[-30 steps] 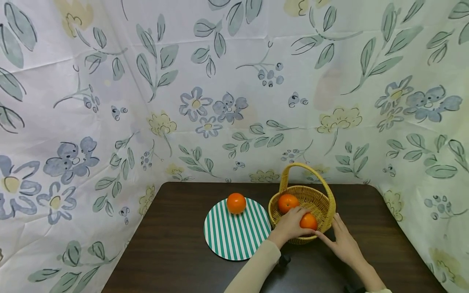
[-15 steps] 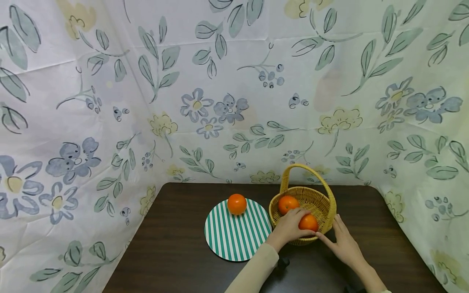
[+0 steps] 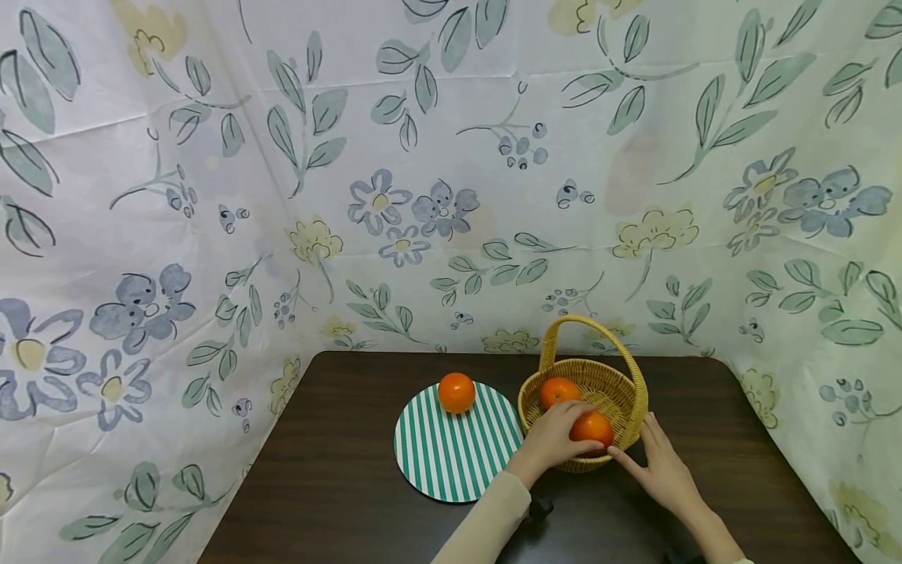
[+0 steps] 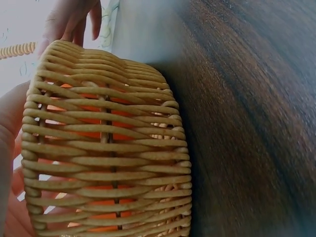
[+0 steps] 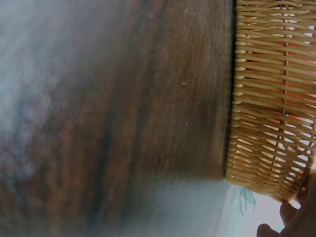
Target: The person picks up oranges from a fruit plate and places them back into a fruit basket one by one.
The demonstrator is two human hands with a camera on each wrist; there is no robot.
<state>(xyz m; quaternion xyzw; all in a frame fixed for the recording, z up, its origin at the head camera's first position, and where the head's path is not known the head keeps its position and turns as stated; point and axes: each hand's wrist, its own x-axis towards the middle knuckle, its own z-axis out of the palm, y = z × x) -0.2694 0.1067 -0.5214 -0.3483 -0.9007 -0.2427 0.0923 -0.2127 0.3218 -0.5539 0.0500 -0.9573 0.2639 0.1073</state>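
In the head view, my left hand reaches over the near left rim of the yellow wicker basket. It holds an orange inside, its fingers over the fruit's left side and its thumb in front. Another orange lies behind it in the basket. My right hand holds the basket's right side, with the thumb at the near rim and the fingers along the outside. The wicker wall hides most of both oranges in the left wrist view. Right fingers touch the rim in the right wrist view.
Left of the basket lies a round green-and-white striped mat with a third orange near its back edge. The dark wooden table bears everything. A floral cloth hangs behind and along both sides.
The orange under my left hand has shifted slightly left, and the one behind it a little right. My left hand has moved slightly left. My right hand stays at the basket.
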